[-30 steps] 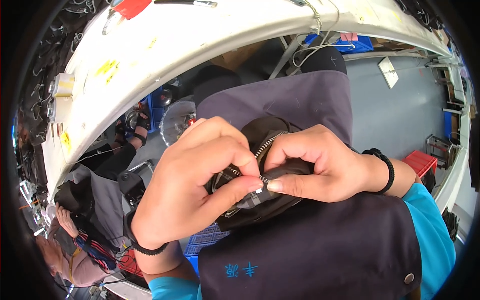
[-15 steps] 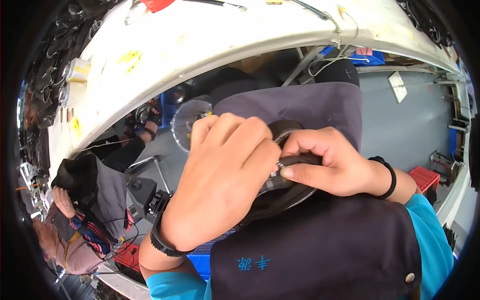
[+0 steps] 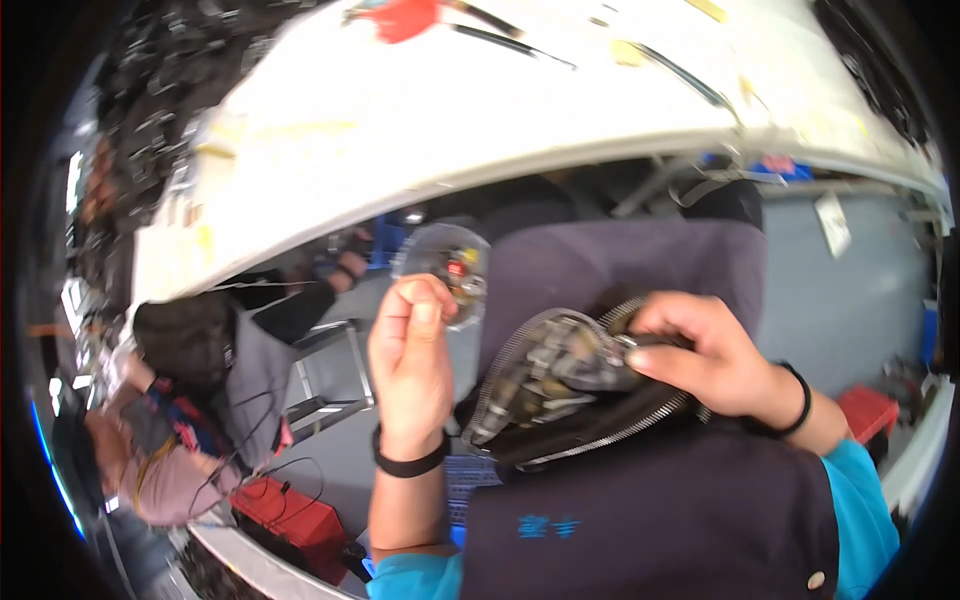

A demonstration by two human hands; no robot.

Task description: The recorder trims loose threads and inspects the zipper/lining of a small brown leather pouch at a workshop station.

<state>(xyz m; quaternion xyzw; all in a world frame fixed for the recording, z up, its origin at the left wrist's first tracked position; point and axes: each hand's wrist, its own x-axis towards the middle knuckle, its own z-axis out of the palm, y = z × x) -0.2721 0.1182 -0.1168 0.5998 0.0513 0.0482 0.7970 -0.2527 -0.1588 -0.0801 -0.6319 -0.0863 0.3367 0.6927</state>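
Well inside the far edge of the apron (image 3: 640, 255), on the lap, lies a dark pouch (image 3: 580, 425) with its mouth gaping and its patterned lining (image 3: 540, 370) showing; its left end comes to about the apron's left edge. Metal teeth of the zip (image 3: 622, 436) run along the lips, parted for most of their length. At the pouch's right end, the right hand (image 3: 705, 350) has thumb and fingers closed on the zip's end and the cloth around it. The left hand (image 3: 413, 350) is off the pouch, raised beside its left end and in front of the clear bowl (image 3: 415, 250) of small parts (which sits lower than the near edge of the tabletop (image 3: 500, 110)). Its thumb and fingers are closed together, though blur keeps me from telling whether a small piece is caught between them.

I judge the step to be work on the zip's end at the right thumb, and not yet finished. Next, I think, the right pinch should hold firm and keep the tape ends level, while the left fingertips come to that same spot, in line with the teeth. Slack cloth could snag there.
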